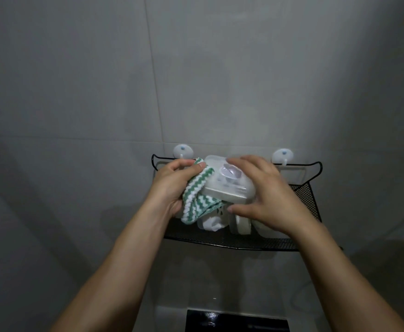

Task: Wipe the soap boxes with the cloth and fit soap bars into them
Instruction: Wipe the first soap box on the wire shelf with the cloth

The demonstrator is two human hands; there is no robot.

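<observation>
My right hand [267, 195] grips a translucent white soap box [222, 182], held tilted above the black mesh shelf [232, 240]. A suction cup shows on the box's upturned face. My left hand [172, 185] clutches a green-and-white zigzag cloth [198, 200], which is pressed against the box's left side and hangs down under it. A white soap bar [241, 226] stands on edge on the shelf below my right hand. Other pale plastic pieces [211, 224] lie beside it, partly hidden by the cloth.
The shelf hangs from two white suction hooks [183, 150] [282, 155] on a grey tiled wall. Its wire rim [316, 168] rises at the right side. A dark glossy surface [237, 322] sits at the bottom edge.
</observation>
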